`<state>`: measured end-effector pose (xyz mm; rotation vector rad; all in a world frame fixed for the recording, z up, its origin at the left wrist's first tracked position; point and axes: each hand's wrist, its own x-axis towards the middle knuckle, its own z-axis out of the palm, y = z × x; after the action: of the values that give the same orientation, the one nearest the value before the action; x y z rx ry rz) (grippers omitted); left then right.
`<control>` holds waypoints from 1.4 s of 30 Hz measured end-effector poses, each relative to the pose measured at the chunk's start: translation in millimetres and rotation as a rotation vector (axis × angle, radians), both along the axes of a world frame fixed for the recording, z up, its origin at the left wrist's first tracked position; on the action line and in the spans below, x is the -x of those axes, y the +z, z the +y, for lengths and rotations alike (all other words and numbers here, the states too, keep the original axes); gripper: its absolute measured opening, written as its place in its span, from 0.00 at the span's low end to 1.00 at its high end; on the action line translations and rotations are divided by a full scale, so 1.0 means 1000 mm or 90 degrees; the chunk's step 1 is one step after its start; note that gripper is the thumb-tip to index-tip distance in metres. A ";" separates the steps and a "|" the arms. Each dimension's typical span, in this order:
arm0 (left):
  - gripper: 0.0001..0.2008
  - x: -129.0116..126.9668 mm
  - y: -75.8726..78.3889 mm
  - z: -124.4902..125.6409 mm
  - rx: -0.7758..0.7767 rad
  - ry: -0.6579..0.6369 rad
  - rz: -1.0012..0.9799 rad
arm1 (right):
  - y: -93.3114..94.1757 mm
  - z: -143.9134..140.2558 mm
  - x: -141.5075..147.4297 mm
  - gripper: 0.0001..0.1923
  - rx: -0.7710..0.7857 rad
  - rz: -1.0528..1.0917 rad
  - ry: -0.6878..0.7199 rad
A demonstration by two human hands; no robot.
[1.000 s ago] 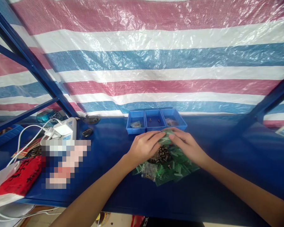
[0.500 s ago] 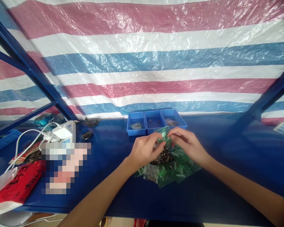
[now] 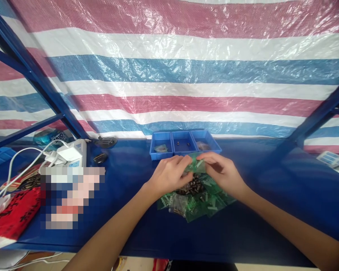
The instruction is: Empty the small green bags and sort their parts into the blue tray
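My left hand and my right hand meet over the middle of the blue table. Between their fingertips they pinch one small green plastic bag, held just above the table. Under the hands lies a heap of small dark screws on a spread of several green bags. One filled bag lies at the front left of that spread. Behind the hands stand three joined small blue trays; the middle one holds a few screws.
A white power strip with plugs and white cables sits at the left, beside a red printed bag and a blurred patch. Blue frame posts rise at both sides. A striped tarp hangs behind the table.
Both hands lifted the green bag a little and then brought it back down between the fingertips. The view shifted slightly to the right.
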<state>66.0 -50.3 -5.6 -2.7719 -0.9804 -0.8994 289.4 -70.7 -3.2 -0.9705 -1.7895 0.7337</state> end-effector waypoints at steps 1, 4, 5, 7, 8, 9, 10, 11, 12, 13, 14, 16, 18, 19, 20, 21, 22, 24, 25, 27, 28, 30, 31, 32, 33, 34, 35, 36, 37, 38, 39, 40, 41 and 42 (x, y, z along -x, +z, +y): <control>0.05 0.000 0.000 0.000 -0.003 0.000 0.001 | -0.003 0.001 -0.001 0.08 0.002 -0.005 -0.002; 0.06 -0.001 -0.001 0.000 -0.015 -0.006 -0.014 | -0.007 0.004 -0.002 0.08 -0.001 -0.037 -0.032; 0.08 -0.001 -0.002 0.000 -0.019 -0.008 -0.024 | -0.006 0.005 -0.002 0.08 -0.012 -0.049 -0.043; 0.10 -0.002 -0.004 0.000 -0.027 -0.015 -0.046 | -0.004 0.006 -0.001 0.08 -0.053 -0.067 -0.064; 0.11 -0.002 -0.005 0.000 -0.028 -0.017 -0.057 | -0.003 0.006 -0.001 0.08 -0.075 -0.071 -0.070; 0.11 -0.003 -0.005 0.000 -0.029 -0.018 -0.067 | -0.001 0.006 0.000 0.07 -0.089 -0.069 -0.069; 0.11 -0.003 -0.005 0.000 -0.030 -0.019 -0.076 | 0.000 0.006 0.000 0.07 -0.094 -0.063 -0.065; 0.11 -0.003 -0.006 0.000 -0.032 -0.019 -0.086 | 0.000 0.005 0.001 0.07 -0.088 -0.054 -0.060; 0.11 -0.003 -0.005 0.000 -0.033 -0.016 -0.095 | 0.000 0.005 0.001 0.07 -0.074 -0.043 -0.055; 0.13 -0.003 -0.005 0.000 -0.033 -0.011 -0.102 | 0.000 0.005 0.002 0.07 -0.057 -0.030 -0.052; 0.16 -0.003 -0.005 0.000 -0.033 -0.007 -0.105 | -0.001 0.004 0.002 0.08 -0.040 -0.013 -0.054; 0.23 -0.004 -0.004 -0.001 -0.031 -0.002 -0.093 | -0.001 0.002 0.003 0.11 -0.015 0.023 -0.060; 0.26 -0.004 -0.004 -0.001 -0.026 0.003 -0.070 | -0.001 -0.001 0.005 0.13 0.007 0.056 -0.050; 0.27 -0.004 -0.005 -0.001 -0.024 0.007 -0.062 | -0.001 -0.003 0.006 0.14 0.017 0.070 -0.038; 0.28 -0.004 -0.005 -0.001 -0.023 0.010 -0.055 | -0.001 -0.004 0.007 0.15 0.024 0.084 -0.025; 0.29 -0.005 -0.006 -0.002 -0.023 0.013 -0.051 | -0.001 -0.006 0.009 0.16 0.026 0.097 -0.013; 0.28 -0.006 -0.007 -0.002 -0.026 0.015 -0.043 | -0.002 -0.007 0.010 0.16 0.024 0.106 -0.003; 0.26 -0.008 -0.007 -0.004 -0.038 0.012 -0.008 | -0.003 -0.009 0.011 0.14 0.007 0.108 0.011; 0.26 -0.009 -0.007 -0.005 -0.047 0.010 0.016 | -0.004 -0.010 0.011 0.12 -0.006 0.101 0.014; 0.26 -0.011 -0.007 -0.007 -0.066 0.010 0.054 | -0.005 -0.010 0.011 0.09 -0.029 0.077 0.015; 0.26 -0.012 -0.007 -0.008 -0.069 0.012 0.063 | -0.006 -0.009 0.010 0.08 -0.038 0.065 0.013; 0.27 -0.014 -0.008 -0.008 -0.055 0.020 0.058 | -0.005 -0.008 0.009 0.06 -0.048 0.049 0.008; 0.27 -0.015 -0.009 -0.008 -0.040 0.024 0.049 | -0.005 -0.008 0.009 0.06 -0.048 0.045 0.006; 0.27 -0.015 -0.010 -0.007 -0.024 0.028 0.038 | -0.004 -0.008 0.009 0.06 -0.048 0.043 0.003; 0.28 -0.014 -0.010 -0.007 -0.009 0.031 0.026 | -0.004 -0.007 0.009 0.06 -0.047 0.043 -0.002; 0.28 -0.014 -0.010 -0.007 0.003 0.034 0.012 | -0.004 -0.007 0.009 0.06 -0.044 0.040 -0.009; 0.28 -0.013 -0.010 -0.007 0.014 0.038 -0.002 | -0.004 -0.007 0.009 0.06 -0.040 0.036 -0.020; 0.28 -0.013 -0.009 -0.007 0.025 0.045 -0.013 | -0.004 -0.006 0.009 0.07 -0.034 0.027 -0.031; 0.27 -0.012 -0.008 -0.008 0.040 0.053 -0.020 | -0.005 -0.005 0.008 0.07 -0.027 0.017 -0.041; 0.27 -0.012 -0.007 -0.009 0.055 0.059 -0.021 | -0.005 -0.005 0.008 0.07 -0.020 0.008 -0.049; 0.27 -0.012 -0.006 -0.010 0.069 0.063 -0.018 | -0.006 -0.004 0.007 0.07 -0.016 0.003 -0.054; 0.27 -0.013 -0.004 -0.012 0.082 0.065 -0.013 | -0.006 -0.004 0.007 0.06 -0.017 0.006 -0.056; 0.27 -0.013 -0.003 -0.013 0.092 0.064 -0.008 | -0.007 -0.003 0.006 0.06 -0.018 0.017 -0.054; 0.28 -0.014 -0.003 -0.014 0.097 0.062 -0.004 | -0.007 -0.003 0.006 0.05 -0.019 0.033 -0.048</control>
<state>79.7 -64.5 -8.2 -2.8145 -1.2223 -0.8546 283.3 -73.9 -10.0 -0.9850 -1.7048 0.6766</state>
